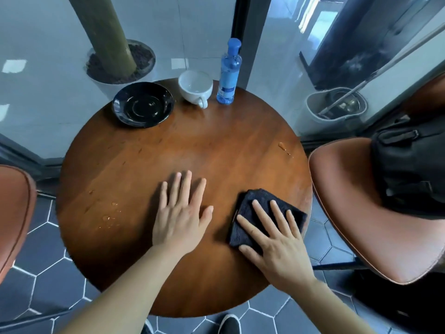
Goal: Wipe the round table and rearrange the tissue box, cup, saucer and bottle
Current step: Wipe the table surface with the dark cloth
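Observation:
The round brown wooden table (pixel 183 150) fills the middle of the view. At its far edge stand a black saucer (pixel 143 107), a white cup (pixel 195 86) with its handle toward me, and a clear blue bottle (pixel 228 75) with a blue cap. My left hand (pixel 181 213) lies flat on the wood, fingers spread, holding nothing. My right hand (pixel 272 239) presses flat on a folded dark cloth (pixel 250 208) near the table's right front edge. Water drops (pixel 111 216) sit on the left part and a small drop (pixel 284 147) on the right. No tissue box is in view.
A brown leather chair (pixel 356 213) with a black bag (pixel 409 169) stands close on the right; another brown seat (pixel 14 213) is at the left. Behind the table are glass panes, a planter (pixel 120 61) with a trunk, and a mop bucket (pixel 337 106).

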A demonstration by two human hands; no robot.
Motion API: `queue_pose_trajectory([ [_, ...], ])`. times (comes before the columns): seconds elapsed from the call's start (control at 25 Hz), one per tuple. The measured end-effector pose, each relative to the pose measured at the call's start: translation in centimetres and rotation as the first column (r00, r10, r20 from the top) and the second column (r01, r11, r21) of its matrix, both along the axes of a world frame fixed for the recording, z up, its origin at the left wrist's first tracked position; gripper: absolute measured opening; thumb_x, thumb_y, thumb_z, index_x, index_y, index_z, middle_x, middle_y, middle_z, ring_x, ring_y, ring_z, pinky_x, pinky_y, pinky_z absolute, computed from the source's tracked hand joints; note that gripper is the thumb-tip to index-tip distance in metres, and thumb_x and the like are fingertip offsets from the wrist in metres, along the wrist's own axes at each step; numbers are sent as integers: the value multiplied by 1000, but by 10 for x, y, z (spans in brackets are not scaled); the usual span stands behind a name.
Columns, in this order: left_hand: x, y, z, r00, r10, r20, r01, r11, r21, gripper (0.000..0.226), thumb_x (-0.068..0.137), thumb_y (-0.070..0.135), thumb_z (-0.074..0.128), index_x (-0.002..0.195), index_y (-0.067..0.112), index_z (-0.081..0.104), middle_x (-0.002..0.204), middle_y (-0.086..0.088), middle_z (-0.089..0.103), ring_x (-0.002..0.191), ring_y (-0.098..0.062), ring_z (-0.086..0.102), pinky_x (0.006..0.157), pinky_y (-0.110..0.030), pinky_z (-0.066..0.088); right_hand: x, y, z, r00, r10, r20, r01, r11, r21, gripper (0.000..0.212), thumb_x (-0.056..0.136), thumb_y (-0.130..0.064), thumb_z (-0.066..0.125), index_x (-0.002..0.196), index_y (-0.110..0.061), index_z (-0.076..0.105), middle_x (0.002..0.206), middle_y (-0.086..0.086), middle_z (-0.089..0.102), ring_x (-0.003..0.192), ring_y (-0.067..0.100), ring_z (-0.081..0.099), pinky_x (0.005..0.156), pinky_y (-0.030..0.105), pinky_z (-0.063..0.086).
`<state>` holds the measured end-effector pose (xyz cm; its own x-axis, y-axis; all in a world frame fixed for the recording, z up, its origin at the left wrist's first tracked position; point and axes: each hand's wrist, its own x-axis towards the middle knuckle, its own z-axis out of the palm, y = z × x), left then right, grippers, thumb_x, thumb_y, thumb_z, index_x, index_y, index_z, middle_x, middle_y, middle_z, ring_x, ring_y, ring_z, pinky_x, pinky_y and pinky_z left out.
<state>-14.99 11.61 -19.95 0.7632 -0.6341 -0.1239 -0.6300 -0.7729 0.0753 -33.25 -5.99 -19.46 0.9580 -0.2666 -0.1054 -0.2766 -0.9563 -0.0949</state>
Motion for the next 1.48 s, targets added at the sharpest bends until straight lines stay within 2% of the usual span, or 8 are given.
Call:
queue_pose_trajectory([
  [0.24,0,-2,-1,999,-18,27,18,999,26,72,99,60,12,160,23,23,168,-15,17,155,-35,14,123,-59,17,124,-100,1,889,-456,-29,457,888,55,68,95,-73,25,158,-48,14,172,-2,5,156,37,-1,124,58,3],
  [0.48,0,-1,5,1000,-18,-2,18,1000,24,70,99,58,17,158,22,29,166,-17,22,154,-37,20,122,-60,21,20,-32,1,999,34,5,-34,999,2,63,99,-72,25,157,-49,21,170,-5,15,157,36,8,123,58,14],
  [0.76,-1,-2,1,1000,-8,23,7,999,46,71,100,60,13,159,24,25,167,-15,20,154,-35,18,123,-58,20,178,-138,3,881,-472,-35,472,873,125,66,97,-71,23,158,-47,11,172,-1,0,156,38,-5,124,57,1],
  [0.88,0,-2,1,1000,-5,12,4,999,51,70,99,59,17,159,24,26,167,-15,21,154,-35,19,123,-58,21,191,-120,5,929,-368,-40,370,924,95,66,97,-72,19,158,-48,10,172,-2,-1,156,40,-8,124,59,-3],
  [1.08,-2,-2,6,1000,-4,-8,4,998,56,69,98,56,24,159,22,27,167,-15,20,155,-34,18,123,-58,20,88,-67,-1,984,176,-7,-176,984,39,61,98,-72,22,156,-55,12,171,-9,6,158,34,-3,125,58,2],
  [1.32,-1,-2,1,1000,-16,19,15,998,55,70,100,60,14,158,22,27,166,-16,22,154,-36,21,122,-59,21,241,-126,6,928,-372,-29,372,919,128,60,97,-69,25,154,-54,13,172,-3,0,155,43,-9,121,65,-7],
  [1.4,1,-3,0,999,-24,26,22,998,61,72,100,61,11,158,23,27,167,-16,22,154,-36,21,123,-59,21,251,-98,6,942,-336,-25,336,933,128,60,98,-67,25,155,-53,13,172,-3,-1,153,47,-11,119,67,-8],
  [1.48,0,-2,1,1000,-7,22,6,998,57,69,100,59,16,159,24,27,167,-15,20,154,-34,19,123,-58,20,215,-69,2,998,-66,0,66,995,80,60,98,-69,24,155,-54,11,172,-7,1,154,44,-9,121,66,-5],
])
